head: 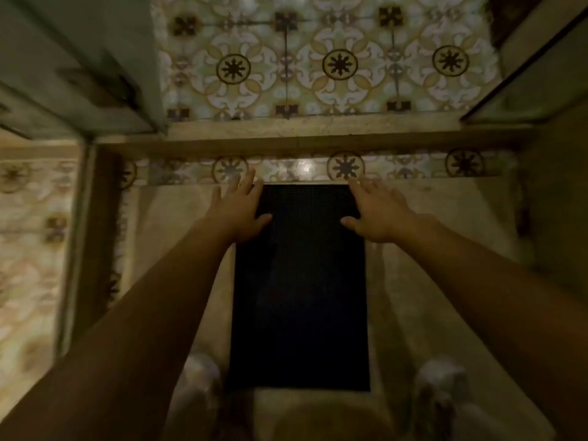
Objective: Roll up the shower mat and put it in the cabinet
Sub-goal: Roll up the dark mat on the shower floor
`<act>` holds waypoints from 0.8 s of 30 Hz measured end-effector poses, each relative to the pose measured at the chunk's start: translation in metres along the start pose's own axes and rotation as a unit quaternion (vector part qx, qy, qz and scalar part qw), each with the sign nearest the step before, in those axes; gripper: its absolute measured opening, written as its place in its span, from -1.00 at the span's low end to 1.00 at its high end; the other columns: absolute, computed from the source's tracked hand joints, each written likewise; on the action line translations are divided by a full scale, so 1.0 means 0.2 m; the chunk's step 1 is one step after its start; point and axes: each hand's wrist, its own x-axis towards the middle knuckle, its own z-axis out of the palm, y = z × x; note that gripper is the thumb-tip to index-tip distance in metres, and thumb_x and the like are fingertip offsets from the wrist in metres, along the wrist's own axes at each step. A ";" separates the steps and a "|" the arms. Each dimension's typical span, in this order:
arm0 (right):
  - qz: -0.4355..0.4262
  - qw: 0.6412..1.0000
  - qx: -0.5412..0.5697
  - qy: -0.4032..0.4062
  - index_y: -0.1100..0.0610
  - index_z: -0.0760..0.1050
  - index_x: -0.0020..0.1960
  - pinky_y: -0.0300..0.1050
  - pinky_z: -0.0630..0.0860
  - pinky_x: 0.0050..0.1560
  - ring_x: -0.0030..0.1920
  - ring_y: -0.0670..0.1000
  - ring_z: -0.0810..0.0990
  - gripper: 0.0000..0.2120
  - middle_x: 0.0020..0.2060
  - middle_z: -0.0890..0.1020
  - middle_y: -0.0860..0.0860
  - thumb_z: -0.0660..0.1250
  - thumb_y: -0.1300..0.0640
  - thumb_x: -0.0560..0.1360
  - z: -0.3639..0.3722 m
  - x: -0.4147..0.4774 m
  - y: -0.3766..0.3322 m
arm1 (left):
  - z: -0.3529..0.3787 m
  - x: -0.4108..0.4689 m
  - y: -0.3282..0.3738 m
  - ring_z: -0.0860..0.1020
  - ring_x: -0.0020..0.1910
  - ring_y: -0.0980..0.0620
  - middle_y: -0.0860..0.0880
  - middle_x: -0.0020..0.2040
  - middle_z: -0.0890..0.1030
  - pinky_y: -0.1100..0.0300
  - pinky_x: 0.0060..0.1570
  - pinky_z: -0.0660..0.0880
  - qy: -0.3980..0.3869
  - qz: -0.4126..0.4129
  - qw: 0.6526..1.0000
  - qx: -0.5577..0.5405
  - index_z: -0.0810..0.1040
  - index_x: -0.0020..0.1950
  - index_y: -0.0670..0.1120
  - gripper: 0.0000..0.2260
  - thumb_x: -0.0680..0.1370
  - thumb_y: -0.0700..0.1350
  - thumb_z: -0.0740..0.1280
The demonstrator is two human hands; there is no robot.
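Both forearms cut off by lower frame edge. Left hand (237, 211) and right hand (378, 211) cover mat (300, 297) far corners; contact unclear. Shoes (440, 381), lower frame, blurred.

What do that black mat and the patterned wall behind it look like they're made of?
The mat looks like rubber or woven plastic: matte black with a fine grid texture, lying flat. The wall looks like glazed ceramic tile: repeating floral pattern, visible grout lines, and a shiny light spot low down. Blur leaves both uncertain.

Shower mat (299, 281) matt black, finely gridded texture; patterned floor tiles (327, 65) glossy, smooth.
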 end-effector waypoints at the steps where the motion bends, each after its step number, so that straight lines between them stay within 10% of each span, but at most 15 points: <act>1: -0.012 1.000 -0.003 0.009 0.09 -0.13 0.56 0.25 0.03 0.47 0.53 0.16 -0.06 -0.19 0.57 -0.03 0.10 0.25 -0.17 0.53 0.11 0.11 0.02 | 0.12 0.10 -0.03 -0.12 0.56 -0.12 -0.06 0.60 -0.17 -0.29 0.44 0.04 -0.002 0.004 1.000 0.006 -0.05 0.58 -0.07 -0.30 0.58 0.19 0.18; 12: -0.103 0.978 -0.032 0.178 0.18 0.36 0.40 0.07 0.42 0.15 0.16 0.21 0.48 -0.50 0.20 0.53 0.17 0.34 0.15 0.49 0.36 0.39 0.11 | 0.41 0.32 -0.14 0.41 0.29 -0.20 -0.17 0.35 0.46 -0.12 0.16 0.39 0.184 0.073 0.980 0.024 0.35 0.43 -0.16 -0.53 0.55 -0.07 0.32; 17: -0.060 0.988 -0.030 0.140 0.08 0.59 0.05 -0.03 0.53 -0.09 -0.01 0.20 0.56 -0.76 -0.01 0.59 0.14 0.33 0.24 0.41 0.17 0.47 0.10 | 0.24 0.42 -0.13 0.56 -0.04 -0.24 -0.19 0.04 0.57 -0.04 -0.10 0.52 0.173 0.070 0.982 -0.019 0.58 0.18 -0.17 -0.75 0.54 -0.11 0.35; 24: -0.082 0.975 -0.095 0.182 0.12 0.57 0.07 0.00 0.48 -0.05 0.03 0.13 0.45 -0.75 -0.01 0.57 0.09 0.35 0.26 0.40 0.08 0.59 0.10 | 0.13 0.51 -0.16 0.54 -0.11 -0.21 -0.17 -0.10 0.56 -0.05 -0.20 0.47 0.220 0.083 0.972 -0.002 0.65 -0.08 -0.19 -0.88 0.51 -0.16 0.38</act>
